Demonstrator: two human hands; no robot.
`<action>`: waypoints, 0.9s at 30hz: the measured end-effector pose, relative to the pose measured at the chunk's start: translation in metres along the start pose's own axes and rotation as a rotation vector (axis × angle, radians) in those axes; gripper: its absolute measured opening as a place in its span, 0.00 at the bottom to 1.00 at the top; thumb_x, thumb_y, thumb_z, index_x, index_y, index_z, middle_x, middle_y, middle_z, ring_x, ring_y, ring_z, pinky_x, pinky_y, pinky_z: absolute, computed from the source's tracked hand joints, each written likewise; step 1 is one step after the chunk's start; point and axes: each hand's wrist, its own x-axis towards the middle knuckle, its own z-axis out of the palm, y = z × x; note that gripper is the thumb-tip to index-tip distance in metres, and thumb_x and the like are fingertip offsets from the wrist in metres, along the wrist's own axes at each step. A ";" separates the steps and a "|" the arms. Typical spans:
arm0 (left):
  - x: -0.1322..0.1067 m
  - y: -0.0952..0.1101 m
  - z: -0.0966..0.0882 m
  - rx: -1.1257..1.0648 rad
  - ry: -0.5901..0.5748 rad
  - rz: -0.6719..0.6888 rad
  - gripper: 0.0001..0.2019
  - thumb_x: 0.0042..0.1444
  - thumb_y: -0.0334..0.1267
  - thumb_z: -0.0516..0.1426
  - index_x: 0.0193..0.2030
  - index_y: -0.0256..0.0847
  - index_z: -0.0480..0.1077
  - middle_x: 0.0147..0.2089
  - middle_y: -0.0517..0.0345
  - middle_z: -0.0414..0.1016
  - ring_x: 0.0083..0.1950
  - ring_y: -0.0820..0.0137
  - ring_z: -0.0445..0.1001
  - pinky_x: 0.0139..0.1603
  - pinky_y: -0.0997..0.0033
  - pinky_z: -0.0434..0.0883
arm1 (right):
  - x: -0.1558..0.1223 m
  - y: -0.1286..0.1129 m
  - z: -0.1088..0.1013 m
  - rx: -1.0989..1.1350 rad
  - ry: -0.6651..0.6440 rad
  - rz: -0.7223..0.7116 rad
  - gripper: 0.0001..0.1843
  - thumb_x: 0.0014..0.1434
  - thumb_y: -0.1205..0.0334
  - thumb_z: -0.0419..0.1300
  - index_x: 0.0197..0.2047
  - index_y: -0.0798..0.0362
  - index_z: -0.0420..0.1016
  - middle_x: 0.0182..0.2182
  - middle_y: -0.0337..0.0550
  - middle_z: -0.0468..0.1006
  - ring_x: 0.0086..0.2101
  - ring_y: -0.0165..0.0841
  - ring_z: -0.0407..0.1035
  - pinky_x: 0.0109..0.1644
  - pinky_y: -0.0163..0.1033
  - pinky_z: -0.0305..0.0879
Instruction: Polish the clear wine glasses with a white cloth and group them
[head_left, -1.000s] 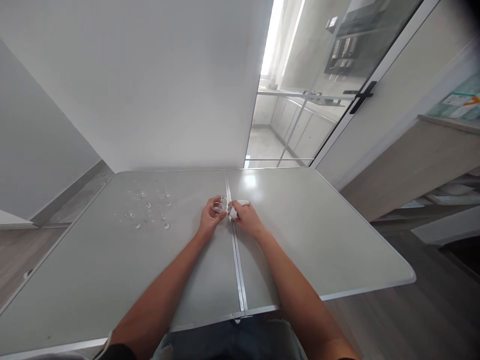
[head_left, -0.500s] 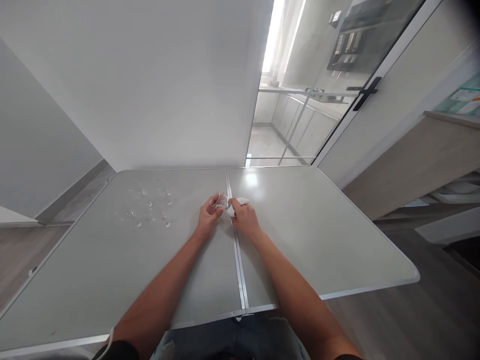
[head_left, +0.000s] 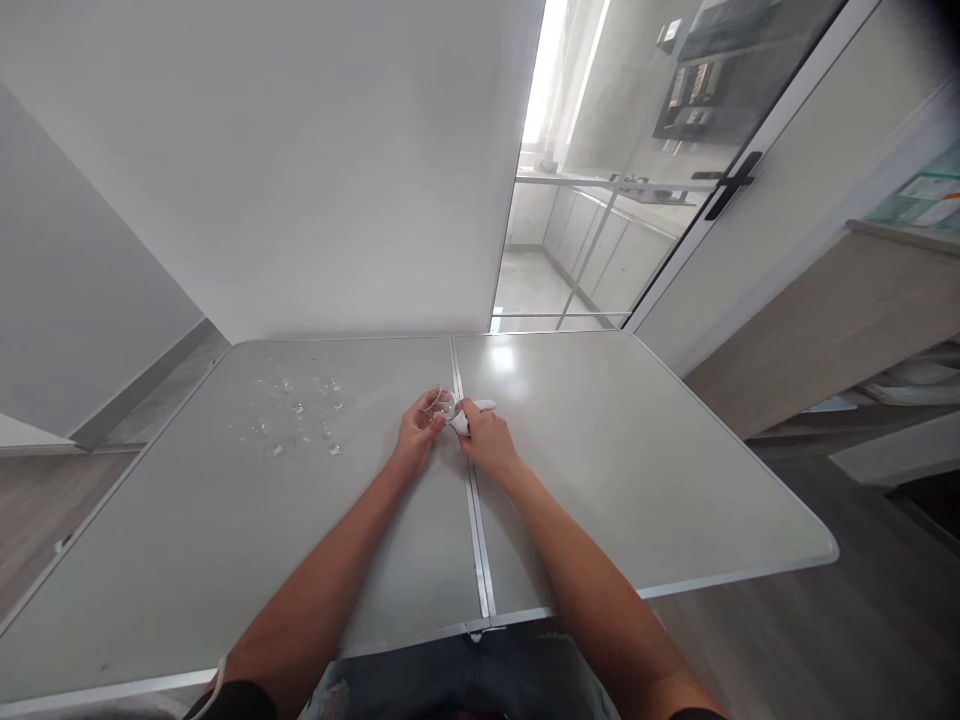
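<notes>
My left hand (head_left: 415,440) is closed round a small clear glass cup (head_left: 439,404), held just above the middle seam of a grey folding table (head_left: 615,470). My right hand (head_left: 487,440) is closed on a white cloth (head_left: 474,410), and the cloth's end touches the cup. Both hands meet near the table's centre, slightly toward the far side. To the left stand several more small clear glasses (head_left: 296,415) in a loose group on the tabletop.
A white wall stands behind the table. At the back right, a glass door with a black handle (head_left: 731,185) opens toward a balcony. A wooden shelf unit (head_left: 862,330) stands to the right. The table's near edge is at my lap.
The hands stay together at the seam; the cup and cloth have shifted only slightly, the right hand working the cloth against the cup.
</notes>
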 end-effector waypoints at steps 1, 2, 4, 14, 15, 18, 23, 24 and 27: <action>0.000 0.000 0.000 0.020 0.002 0.010 0.27 0.48 0.48 0.71 0.53 0.41 0.76 0.55 0.47 0.74 0.54 0.61 0.72 0.55 0.64 0.68 | 0.000 0.000 0.000 -0.089 0.048 0.002 0.14 0.56 0.64 0.60 0.47 0.50 0.73 0.28 0.40 0.72 0.33 0.36 0.66 0.39 0.38 0.57; 0.000 -0.001 0.000 0.024 -0.005 0.008 0.27 0.48 0.48 0.71 0.54 0.41 0.76 0.55 0.46 0.74 0.55 0.60 0.72 0.55 0.64 0.68 | 0.001 0.001 0.000 -0.112 0.062 0.005 0.14 0.56 0.64 0.60 0.47 0.50 0.73 0.28 0.40 0.72 0.33 0.36 0.65 0.39 0.37 0.57; -0.001 -0.001 0.000 -0.011 -0.031 -0.023 0.27 0.49 0.50 0.70 0.54 0.41 0.76 0.55 0.46 0.74 0.54 0.60 0.72 0.55 0.63 0.69 | 0.001 0.001 -0.002 0.042 -0.023 0.010 0.10 0.55 0.60 0.62 0.42 0.51 0.74 0.28 0.40 0.72 0.32 0.35 0.65 0.38 0.37 0.58; 0.000 -0.002 -0.001 -0.050 -0.076 -0.071 0.27 0.49 0.49 0.71 0.53 0.40 0.74 0.55 0.46 0.73 0.52 0.61 0.73 0.49 0.67 0.71 | 0.000 0.005 0.003 0.036 0.042 0.006 0.11 0.57 0.58 0.61 0.43 0.50 0.73 0.30 0.41 0.74 0.34 0.36 0.67 0.40 0.38 0.61; 0.000 -0.001 0.000 -0.046 -0.067 -0.059 0.27 0.48 0.48 0.71 0.52 0.41 0.74 0.55 0.47 0.73 0.52 0.62 0.73 0.48 0.68 0.71 | 0.001 0.006 0.003 -0.001 0.062 -0.011 0.11 0.57 0.58 0.61 0.43 0.50 0.74 0.30 0.41 0.74 0.34 0.36 0.67 0.40 0.38 0.60; 0.000 0.001 0.003 -0.071 -0.081 -0.110 0.26 0.48 0.49 0.71 0.51 0.41 0.72 0.52 0.48 0.76 0.49 0.63 0.76 0.49 0.66 0.71 | 0.001 0.009 0.002 0.225 -0.135 -0.055 0.12 0.58 0.53 0.62 0.40 0.52 0.73 0.30 0.39 0.74 0.32 0.34 0.67 0.37 0.37 0.62; -0.002 0.003 0.008 -0.099 -0.126 -0.211 0.27 0.50 0.48 0.70 0.52 0.40 0.69 0.58 0.43 0.75 0.55 0.59 0.76 0.54 0.62 0.71 | 0.001 0.012 0.002 0.276 -0.158 -0.006 0.15 0.58 0.52 0.63 0.43 0.53 0.75 0.31 0.42 0.77 0.33 0.35 0.69 0.39 0.37 0.63; -0.002 0.003 0.008 -0.089 -0.122 -0.188 0.27 0.50 0.46 0.71 0.53 0.41 0.69 0.60 0.42 0.74 0.57 0.59 0.75 0.54 0.62 0.71 | 0.001 0.012 0.003 0.189 -0.072 -0.004 0.16 0.58 0.53 0.63 0.46 0.53 0.75 0.33 0.43 0.77 0.35 0.37 0.70 0.41 0.38 0.63; 0.000 0.001 0.006 -0.062 -0.094 -0.116 0.28 0.48 0.43 0.72 0.53 0.42 0.69 0.62 0.42 0.73 0.59 0.58 0.74 0.54 0.62 0.72 | 0.002 0.011 0.002 0.124 0.023 -0.067 0.18 0.60 0.51 0.63 0.50 0.49 0.73 0.37 0.44 0.78 0.39 0.39 0.71 0.45 0.40 0.64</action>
